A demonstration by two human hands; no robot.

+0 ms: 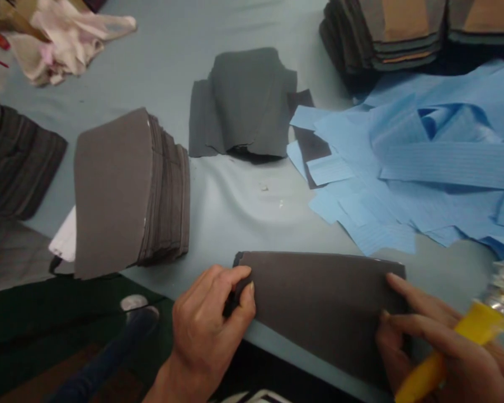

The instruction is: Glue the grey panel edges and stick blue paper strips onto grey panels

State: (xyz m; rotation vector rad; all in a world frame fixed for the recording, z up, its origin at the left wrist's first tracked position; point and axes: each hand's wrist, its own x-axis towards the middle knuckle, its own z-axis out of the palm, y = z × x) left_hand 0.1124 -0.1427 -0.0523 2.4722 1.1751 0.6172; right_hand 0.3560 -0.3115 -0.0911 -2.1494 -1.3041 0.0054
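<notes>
Both hands on a dark grey-brown panel (pixel 319 302) at the table's edge

The panel lies flat along the near edge of the pale blue-green table (pixel 168 61). The left hand (pixel 212 319) pinches its left end narrowly between thumb and forefinger. The right hand (pixel 461 355) grips a yellow-handled brush (pixel 484 322) with its fingertips on the panel's right end.

At the upper left, what looks like a brown cardboard box (pixel 14 17) is partly cut off; its contents cannot be made out. A whitish, pink-tinged cloth (pixel 69 42) lies crumpled against it. A stack of grey-brown panels (pixel 113 190) stands to the left, folded grey pieces (pixel 249 101) lie beyond the hands, and striped blue strips (pixel 440 162) are heaped at the right, near tan-patched dark stacks (pixel 403 28).
</notes>
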